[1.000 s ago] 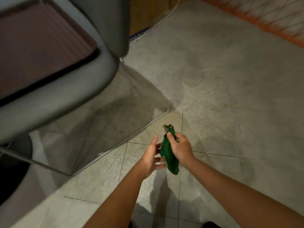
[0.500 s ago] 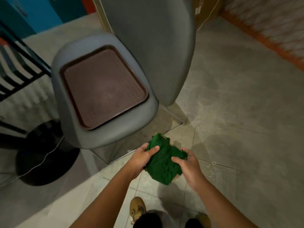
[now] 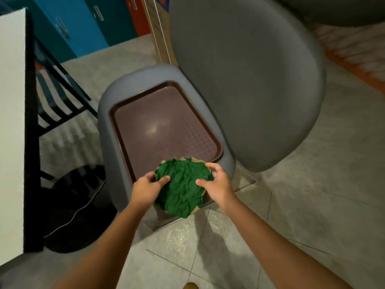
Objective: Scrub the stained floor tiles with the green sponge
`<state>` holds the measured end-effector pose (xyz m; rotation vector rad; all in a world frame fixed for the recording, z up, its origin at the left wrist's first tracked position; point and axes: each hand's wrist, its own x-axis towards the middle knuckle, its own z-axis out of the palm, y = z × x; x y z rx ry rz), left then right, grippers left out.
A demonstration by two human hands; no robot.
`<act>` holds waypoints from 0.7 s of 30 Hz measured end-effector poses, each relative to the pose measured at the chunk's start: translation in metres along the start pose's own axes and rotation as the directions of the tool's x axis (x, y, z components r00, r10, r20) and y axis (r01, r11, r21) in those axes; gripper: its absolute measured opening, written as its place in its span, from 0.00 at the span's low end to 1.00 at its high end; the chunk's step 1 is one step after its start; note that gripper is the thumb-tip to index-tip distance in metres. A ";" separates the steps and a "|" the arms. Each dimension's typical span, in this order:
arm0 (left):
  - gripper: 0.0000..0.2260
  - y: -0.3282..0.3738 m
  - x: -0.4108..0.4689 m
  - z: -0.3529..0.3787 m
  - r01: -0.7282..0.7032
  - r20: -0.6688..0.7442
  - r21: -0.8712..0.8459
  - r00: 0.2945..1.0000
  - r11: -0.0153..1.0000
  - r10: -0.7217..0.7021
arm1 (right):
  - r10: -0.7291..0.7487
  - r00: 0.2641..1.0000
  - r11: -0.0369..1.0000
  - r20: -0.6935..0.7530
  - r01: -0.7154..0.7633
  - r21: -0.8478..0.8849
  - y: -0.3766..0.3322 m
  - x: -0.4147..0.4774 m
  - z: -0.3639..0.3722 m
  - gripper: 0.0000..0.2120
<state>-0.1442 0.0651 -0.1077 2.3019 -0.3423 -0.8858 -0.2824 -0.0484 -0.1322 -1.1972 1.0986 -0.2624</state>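
The green sponge (image 3: 183, 185) is a thin, crumpled green sheet with a tan backing showing at its edges. It is spread out between both hands over the near end of a brown tray (image 3: 164, 130). My left hand (image 3: 146, 189) pinches its left edge with thumb on top. My right hand (image 3: 218, 186) holds its right edge, fingers curled around the rim. Pale grey floor tiles (image 3: 208, 247) lie below my forearms.
The brown tray rests on the seat of a grey chair (image 3: 245, 84) right ahead. A black round base (image 3: 77, 207) with a white cable sits on the floor at left, beside a white table (image 3: 11, 130) with black frame. Blue cabinets (image 3: 83, 24) stand behind.
The sponge went from hanging folded in my right hand to spread wide between both hands. The view rose from the floor to the chair seat, and my hands lifted over the tray's near end.
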 end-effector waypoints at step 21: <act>0.30 0.030 0.071 -0.013 -0.276 0.006 0.620 0.938 0.735 0.347 | 0.018 0.960 0.967 -0.278 -0.087 -0.239 -0.016 0.048 0.024 0.20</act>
